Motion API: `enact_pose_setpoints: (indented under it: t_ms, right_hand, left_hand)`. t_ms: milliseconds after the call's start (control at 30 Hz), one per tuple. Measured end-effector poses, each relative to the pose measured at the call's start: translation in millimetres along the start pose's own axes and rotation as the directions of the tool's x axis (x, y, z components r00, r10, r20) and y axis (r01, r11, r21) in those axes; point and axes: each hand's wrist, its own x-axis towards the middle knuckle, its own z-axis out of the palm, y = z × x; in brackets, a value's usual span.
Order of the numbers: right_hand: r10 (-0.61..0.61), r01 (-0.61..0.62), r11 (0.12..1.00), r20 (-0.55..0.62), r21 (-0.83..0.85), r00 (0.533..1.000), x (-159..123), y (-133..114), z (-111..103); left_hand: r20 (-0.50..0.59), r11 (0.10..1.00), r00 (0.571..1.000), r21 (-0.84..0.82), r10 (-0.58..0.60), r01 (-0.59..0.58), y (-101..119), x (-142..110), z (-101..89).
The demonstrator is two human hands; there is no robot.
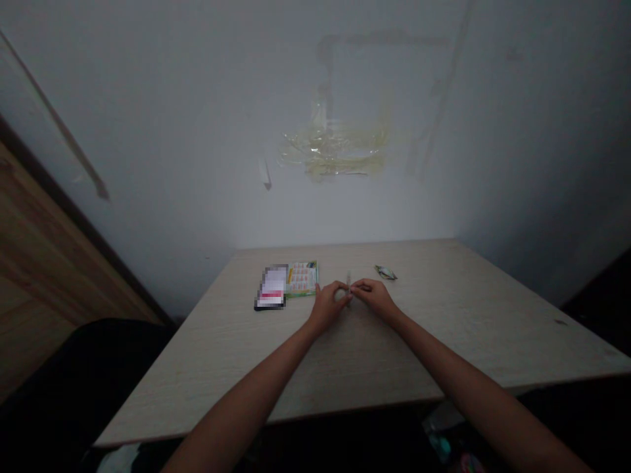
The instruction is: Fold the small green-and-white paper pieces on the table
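Over the middle of the table, my left hand (329, 305) and my right hand (375, 297) meet at the fingertips. Between them stands a small, thin, pale translucent strip (349, 278), too dim and small for me to name. The thumb and fingers of my left hand curve into a ring and pinch the strip from the left. From the right, my right hand pinches at the same spot, its fingers bent. Left of my hands lies a printed booklet or card (302, 279), partly under a phone-like device (272, 289) with a blurred-out screen.
A small crumpled wrapper-like piece (385, 272) lies beyond my right hand. The pale wooden table (221, 341) reaches back to a grey wall (197, 164) with yellowed clear tape (340, 151) on it. A dark chair-like shape (98, 368) stands at the left edge.
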Motion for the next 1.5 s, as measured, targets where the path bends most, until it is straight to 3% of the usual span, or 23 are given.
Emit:
enact_pose_setpoints:
  t_ms: [200, 1067, 1500]
  right_hand:
    - [0.006, -0.006, 1.0, 0.004, 0.013, 1.0, 1, 2, 0]
    - [-0.033, 0.033, 0.999, 0.002, 0.035, 0.999, 1, 4, -4]
    - [-0.129, 0.133, 0.977, 0.032, -0.168, 0.991, -2, -1, -8]
  left_hand:
    - [-0.053, 1.0, 0.999, 0.02, -0.009, 0.01, -1, -2, 1.1]
    - [-0.078, 0.996, 0.994, -0.046, -0.079, 0.076, 3, -2, -6.3]
    - [-0.058, 0.995, 0.994, 0.032, -0.091, 0.093, 5, -3, -10.5]
